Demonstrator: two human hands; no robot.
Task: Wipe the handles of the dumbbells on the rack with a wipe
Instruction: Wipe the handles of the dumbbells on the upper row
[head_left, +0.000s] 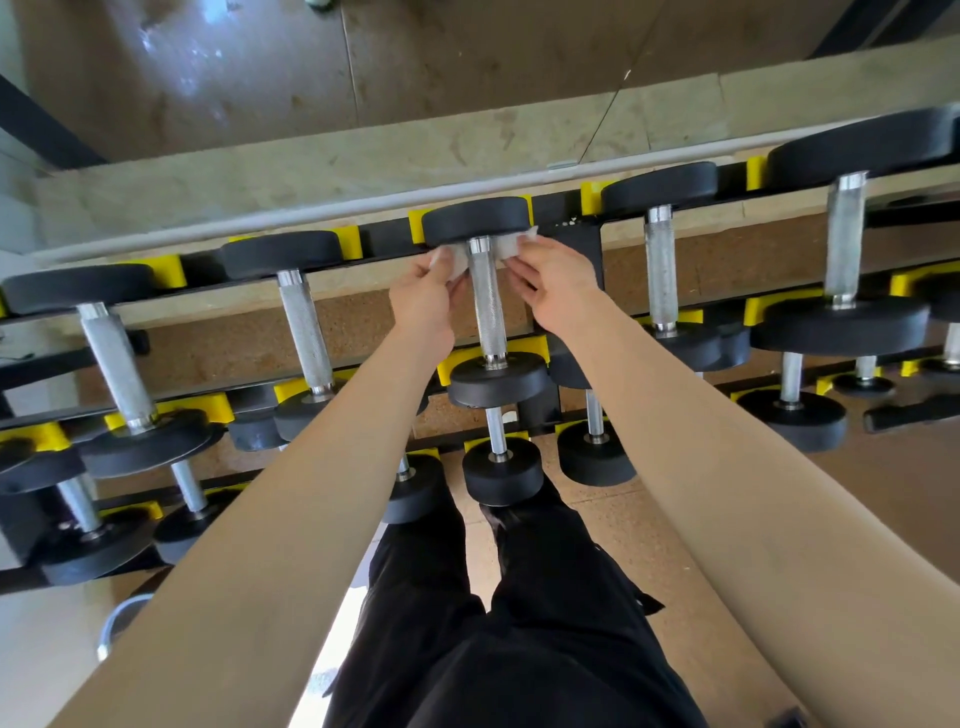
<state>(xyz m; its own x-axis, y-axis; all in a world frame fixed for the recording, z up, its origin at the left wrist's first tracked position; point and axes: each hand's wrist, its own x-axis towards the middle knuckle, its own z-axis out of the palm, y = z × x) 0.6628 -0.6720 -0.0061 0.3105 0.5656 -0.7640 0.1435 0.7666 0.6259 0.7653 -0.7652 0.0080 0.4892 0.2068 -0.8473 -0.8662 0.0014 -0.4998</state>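
Note:
A dumbbell with black round heads and a knurled silver handle (488, 301) lies on the top tier of the rack, straight ahead of me. A white wipe (506, 245) passes behind the far end of that handle, just under the far head (475, 218). My left hand (423, 299) pinches the wipe's left end and my right hand (558, 283) pinches its right end, one hand on each side of the handle. Most of the wipe is hidden by my fingers and the handle.
More dumbbells lie on the top tier, to the left (304, 332) and to the right (661, 270). The black rack has yellow cradles (524, 347) and lower tiers with smaller dumbbells (498, 452). A mirror wall (363, 67) stands behind the rack. My black-trousered legs (519, 623) are below.

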